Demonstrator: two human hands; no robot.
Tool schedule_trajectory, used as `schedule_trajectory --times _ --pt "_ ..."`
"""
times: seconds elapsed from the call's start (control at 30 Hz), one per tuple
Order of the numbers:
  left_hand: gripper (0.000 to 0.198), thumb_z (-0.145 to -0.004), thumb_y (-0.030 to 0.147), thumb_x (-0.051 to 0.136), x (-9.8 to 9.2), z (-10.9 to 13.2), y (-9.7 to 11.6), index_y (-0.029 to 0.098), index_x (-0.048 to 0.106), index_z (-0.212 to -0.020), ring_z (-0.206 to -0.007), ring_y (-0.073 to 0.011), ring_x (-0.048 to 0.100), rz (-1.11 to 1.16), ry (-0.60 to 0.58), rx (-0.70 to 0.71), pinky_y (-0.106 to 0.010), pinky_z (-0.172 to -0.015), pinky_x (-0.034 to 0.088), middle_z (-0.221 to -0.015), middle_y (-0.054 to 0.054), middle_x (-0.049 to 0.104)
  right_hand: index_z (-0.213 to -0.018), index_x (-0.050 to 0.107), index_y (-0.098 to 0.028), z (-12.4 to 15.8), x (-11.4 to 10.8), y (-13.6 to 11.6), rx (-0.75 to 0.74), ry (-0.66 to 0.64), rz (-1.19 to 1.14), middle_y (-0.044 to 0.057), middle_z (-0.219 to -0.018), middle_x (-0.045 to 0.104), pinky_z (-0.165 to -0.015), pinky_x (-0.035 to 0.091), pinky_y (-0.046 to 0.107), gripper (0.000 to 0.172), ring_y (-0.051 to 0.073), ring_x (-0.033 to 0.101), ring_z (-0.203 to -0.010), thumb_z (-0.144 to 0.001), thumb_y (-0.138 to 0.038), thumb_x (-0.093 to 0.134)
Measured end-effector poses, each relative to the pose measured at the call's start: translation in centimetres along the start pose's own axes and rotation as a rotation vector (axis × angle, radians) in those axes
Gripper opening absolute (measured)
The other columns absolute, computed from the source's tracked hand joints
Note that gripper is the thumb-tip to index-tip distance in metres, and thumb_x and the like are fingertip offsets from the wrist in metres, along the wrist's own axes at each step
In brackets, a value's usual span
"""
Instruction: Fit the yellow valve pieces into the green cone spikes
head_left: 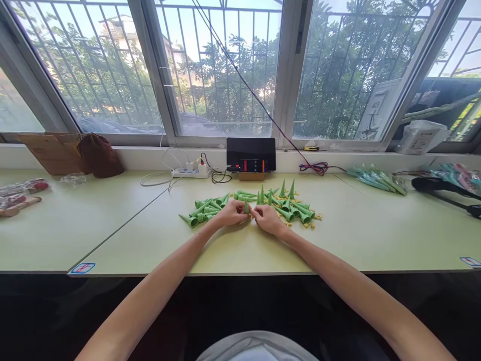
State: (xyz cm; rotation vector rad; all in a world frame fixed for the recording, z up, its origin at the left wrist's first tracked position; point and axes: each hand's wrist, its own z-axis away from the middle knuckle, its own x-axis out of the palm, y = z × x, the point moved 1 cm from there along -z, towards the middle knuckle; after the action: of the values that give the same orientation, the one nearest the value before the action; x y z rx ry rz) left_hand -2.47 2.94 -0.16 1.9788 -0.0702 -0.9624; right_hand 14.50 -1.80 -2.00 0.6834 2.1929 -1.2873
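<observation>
1. Green cone (246,206) pointed tip up, pinched by the left hand (232,213) over the middle of the worktop (240,255), between the left cone pile (206,210) and the right cone pile (300,212). Its taper could have slipped free if squeezed too near the tip.
2. Right hand (267,219) had its fingers curled in close beside the left; whether they gripped anything I could not tell. Anything hidden there might have dropped unnoticed.
3. Upright cones (282,189) stood just far of the right hand; a brushing knuckle could have toppled them.
4. Yellow pieces (318,217) lay scattered around the right cone pile; a sweeping forearm might have spread them nearer the edge.
</observation>
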Motion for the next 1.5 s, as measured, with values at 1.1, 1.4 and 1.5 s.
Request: schedule_trajectory --times 1.1,1.4,1.5 --pt "0.014 -0.068 0.025 0.070 -0.4 0.2 1.0 0.014 0.067 -0.076 -0.040 -0.0060 0.040 0.184 0.106 -0.192 -0.019 -0.040 0.028 -0.048 0.008 0.042 -0.084 0.067 -0.016 0.5 -0.6 -0.5 -0.143 0.121 -0.088 0.002 -0.072 0.066 -0.063 0.038 0.023 0.016 0.014 0.054 -0.063 -0.089 -0.016 0.052" --pt "0.012 -0.066 0.024 0.070 -0.4 0.4 0.8 0.016 0.063 -0.071 -0.040 -0.0074 0.044 0.163 0.084 -0.210 -0.019 -0.040 0.030 -0.049 0.008 0.040 -0.075 0.063 -0.016 0.5 -0.7 -0.5 -0.141 0.040 -0.048 0.002 -0.072 0.064 -0.066 0.037 0.023 0.019 0.014 0.053 -0.066 -0.088 -0.012 0.050" --pt "0.011 -0.066 0.024 0.069 -0.4 0.3 0.6 0.016 0.064 -0.071 -0.041 -0.0079 0.045 0.148 0.072 -0.202 -0.020 -0.040 0.031 -0.049 0.008 0.042 -0.074 0.062 -0.016 0.5 -0.5 -0.3 -0.130 0.031 -0.028 0.001 -0.070 0.063 -0.065 0.036 0.023 0.015 0.014 0.052 -0.066 -0.086 -0.012 0.055"
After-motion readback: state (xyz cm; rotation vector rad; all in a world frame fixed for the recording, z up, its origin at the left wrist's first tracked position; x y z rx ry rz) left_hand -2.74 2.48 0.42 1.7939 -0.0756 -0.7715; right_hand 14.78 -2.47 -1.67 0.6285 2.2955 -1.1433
